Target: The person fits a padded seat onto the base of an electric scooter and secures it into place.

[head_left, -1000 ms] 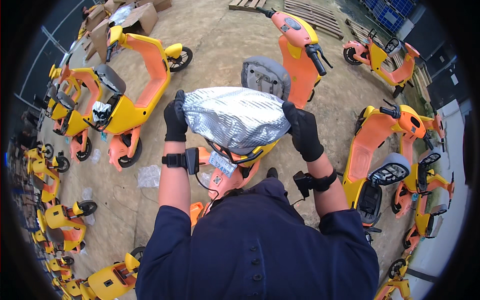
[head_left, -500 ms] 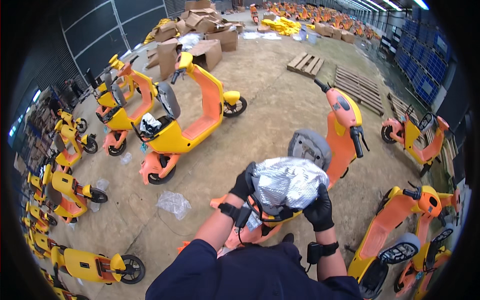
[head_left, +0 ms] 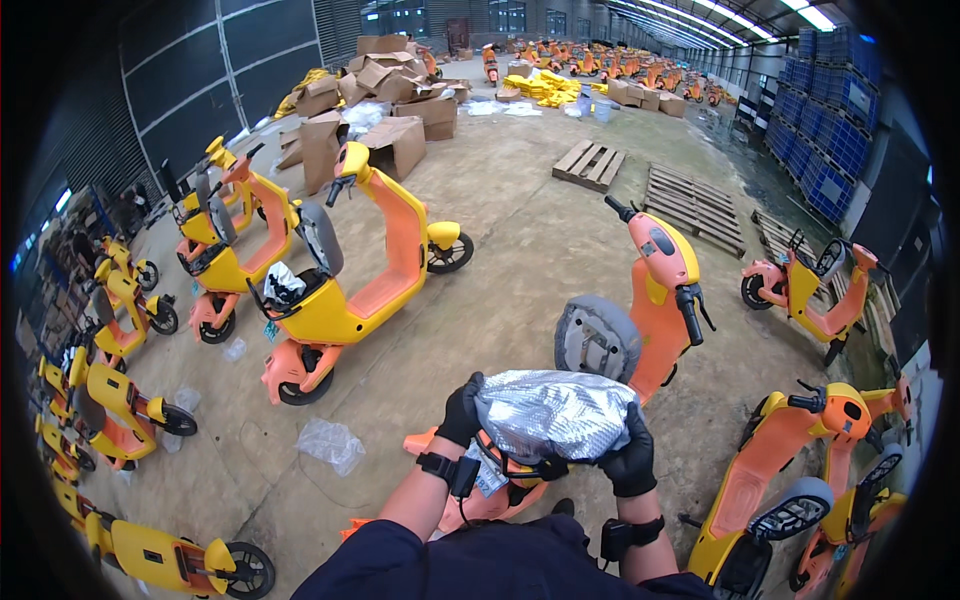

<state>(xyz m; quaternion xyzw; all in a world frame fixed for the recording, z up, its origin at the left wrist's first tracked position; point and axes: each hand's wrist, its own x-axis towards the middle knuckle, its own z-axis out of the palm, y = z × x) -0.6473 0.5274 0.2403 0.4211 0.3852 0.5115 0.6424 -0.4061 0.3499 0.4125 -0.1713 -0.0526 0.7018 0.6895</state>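
Note:
A silver bubble-foil bag [head_left: 555, 415] is stretched between my two black-gloved hands, bulging and creased. My left hand [head_left: 461, 410] is closed on its left end, and my right hand [head_left: 630, 455] grips the right end with the thumb up. Both hands are above the rear part of an orange and yellow electric scooter [head_left: 648, 335] standing in front of me. That scooter's grey seat [head_left: 597, 340] is tipped up, with its underside showing. Whatever lies inside or beneath the foil is hidden. A dark strap-on device sits on each wrist.
Other scooters stand at left, including one with a raised seat [head_left: 375, 285], and at right [head_left: 770, 470]. Wooden pallets [head_left: 695, 205], cardboard boxes [head_left: 395, 145] and stacked blue crates [head_left: 830, 120] lie farther off. Clear plastic wrap [head_left: 331, 446] rests on the floor.
The foil bag has come closer to my body and now looks wider and flatter, with both hands still gripping it. My view has tilted upward, showing more of the hall.

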